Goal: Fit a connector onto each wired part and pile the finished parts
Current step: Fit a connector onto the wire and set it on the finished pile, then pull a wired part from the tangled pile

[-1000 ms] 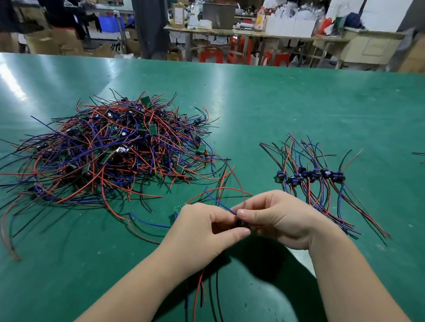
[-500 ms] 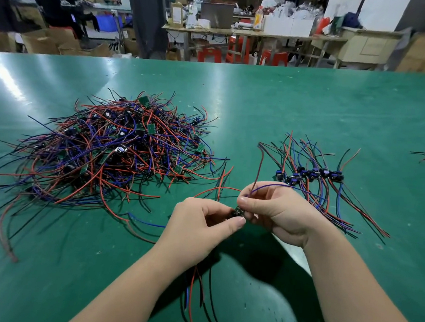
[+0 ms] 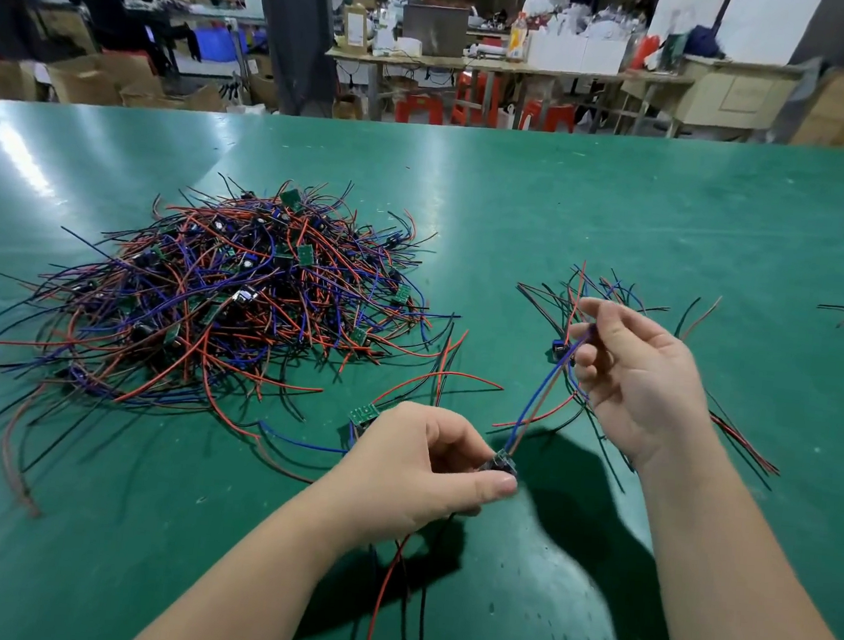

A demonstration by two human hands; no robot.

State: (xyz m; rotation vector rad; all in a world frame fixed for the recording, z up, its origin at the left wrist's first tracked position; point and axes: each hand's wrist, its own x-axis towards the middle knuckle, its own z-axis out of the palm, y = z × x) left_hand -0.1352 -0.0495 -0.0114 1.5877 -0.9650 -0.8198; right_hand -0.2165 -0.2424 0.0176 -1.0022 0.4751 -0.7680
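Your left hand [image 3: 411, 472] pinches the wired part [image 3: 503, 465]; let your right hand [image 3: 639, 384] (fingers [image 3: 614, 320] curled round its blue wire [image 3: 548, 388]) draw the leads straight, gently.

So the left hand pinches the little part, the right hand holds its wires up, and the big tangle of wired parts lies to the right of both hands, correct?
Not quite. In the head view the big tangle lies to the left of both hands. The rest stands: the left hand pinches the little part, the right hand holds its wires up.
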